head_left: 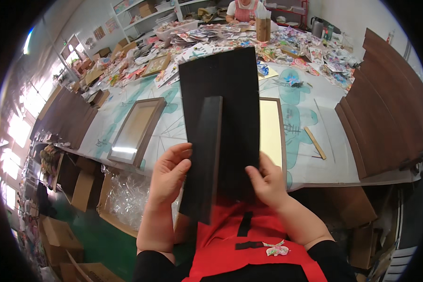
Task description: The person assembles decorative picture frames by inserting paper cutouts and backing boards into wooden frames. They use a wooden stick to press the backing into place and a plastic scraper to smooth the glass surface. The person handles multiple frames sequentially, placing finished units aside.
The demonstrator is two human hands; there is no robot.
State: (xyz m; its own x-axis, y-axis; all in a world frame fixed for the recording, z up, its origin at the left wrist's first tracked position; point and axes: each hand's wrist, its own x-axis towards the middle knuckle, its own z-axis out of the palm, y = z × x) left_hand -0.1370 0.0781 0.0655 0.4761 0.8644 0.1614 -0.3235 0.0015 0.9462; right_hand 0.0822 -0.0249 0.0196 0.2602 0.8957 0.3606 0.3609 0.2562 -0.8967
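Note:
Upright in front of me is a black picture-frame backing board [237, 117], with a long dark easel strut [207, 155] standing out from its face. My left hand [168, 171] is closed at the board's left edge, its thumb and fingertips beside the strut. On the right edge, my right hand [270, 182] grips lower down, thumb over the front and fingers out of sight behind. Partly covered by the board, a brown frame with a pale yellow panel [270, 124] lies on the table. Another brown frame with a clear pane [137, 129] rests left of it.
Stacked dark brown frames stand at the table's right [385, 103] and left [68, 115]. A wooden stick [315, 142] lies at right on the table covering [310, 171]. Colourful paper pieces [310, 47] pile up far off, before another person [245, 11]. Below left is a box of clear plastic [127, 202].

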